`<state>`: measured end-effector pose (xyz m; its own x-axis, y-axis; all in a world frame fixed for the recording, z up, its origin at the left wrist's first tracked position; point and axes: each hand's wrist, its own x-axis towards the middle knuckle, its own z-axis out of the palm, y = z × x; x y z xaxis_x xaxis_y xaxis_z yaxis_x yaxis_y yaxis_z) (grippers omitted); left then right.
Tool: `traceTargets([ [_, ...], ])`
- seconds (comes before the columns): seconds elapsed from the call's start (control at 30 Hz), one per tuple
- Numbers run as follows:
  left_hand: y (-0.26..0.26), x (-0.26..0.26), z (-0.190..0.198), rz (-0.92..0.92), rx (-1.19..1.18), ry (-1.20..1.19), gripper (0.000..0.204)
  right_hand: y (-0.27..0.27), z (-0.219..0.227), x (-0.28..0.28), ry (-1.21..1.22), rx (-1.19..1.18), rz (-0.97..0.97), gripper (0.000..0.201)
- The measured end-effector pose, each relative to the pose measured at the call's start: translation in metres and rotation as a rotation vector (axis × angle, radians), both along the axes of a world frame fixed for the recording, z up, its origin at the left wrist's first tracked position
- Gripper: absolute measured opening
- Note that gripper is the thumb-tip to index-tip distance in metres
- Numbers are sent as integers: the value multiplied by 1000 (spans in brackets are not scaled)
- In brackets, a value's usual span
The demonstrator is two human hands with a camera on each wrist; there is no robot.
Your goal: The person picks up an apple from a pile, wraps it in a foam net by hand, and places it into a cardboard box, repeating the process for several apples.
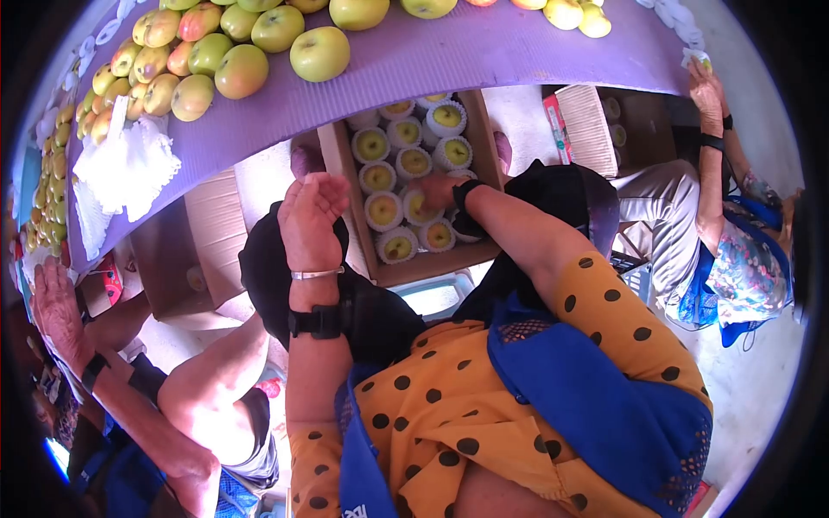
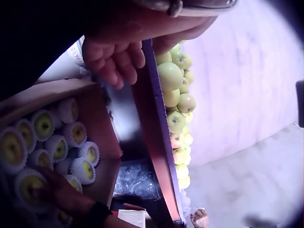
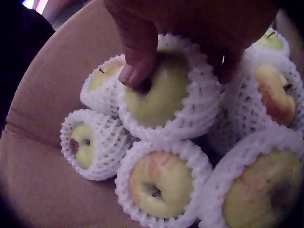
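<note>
My right hand (image 1: 438,190) reaches down into a cardboard box (image 1: 344,194) between my knees. In the right wrist view, its thumb and fingers grip a yellow-green apple (image 3: 164,102) in a white foam net sleeve, the thumb lying by the stem hollow. Other sleeved apples (image 3: 161,185) surround it, packed in rows with their tops showing. My left hand (image 1: 313,216) is held up left of the box, palm turned upward and fingers loosely bent, with nothing in it. The left wrist view shows the same hand (image 2: 114,59) beside the table edge, above the box.
A purple-covered table (image 1: 414,60) with many loose apples (image 1: 319,53) curves across ahead. White foam nets (image 1: 129,164) lie in a heap on its left. Open cardboard boxes stand left (image 1: 216,237) and right (image 1: 639,129). People sit close by on both sides.
</note>
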<state>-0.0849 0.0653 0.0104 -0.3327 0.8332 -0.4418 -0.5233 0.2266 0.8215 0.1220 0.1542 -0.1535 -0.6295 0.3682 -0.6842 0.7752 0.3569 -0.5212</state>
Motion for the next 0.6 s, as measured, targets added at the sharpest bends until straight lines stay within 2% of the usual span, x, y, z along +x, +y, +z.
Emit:
traceTargets([
  [0.13, 3, 4, 2, -18, -6, -9, 23, 1, -1, -4, -13, -62, 50, 66],
  [0.23, 6, 7, 6, -22, -10, -24, 20, 1, -3, -6, -57, -15, 120, 65],
  [0.3, 6, 8, 8, -18, -11, -45, 17, -2, -14, -8, -59, 198, 187, 63],
  [0.4, 6, 8, 8, -20, -15, -45, 17, 0, -13, -5, 53, 241, 130, 59],
  [0.5, 6, 9, 7, -21, -6, -25, 18, 0, 1, -9, -28, 163, 183, 55],
  [0.6, 6, 8, 7, -29, -2, -37, 18, -1, 2, -5, 36, 114, 190, 51],
])
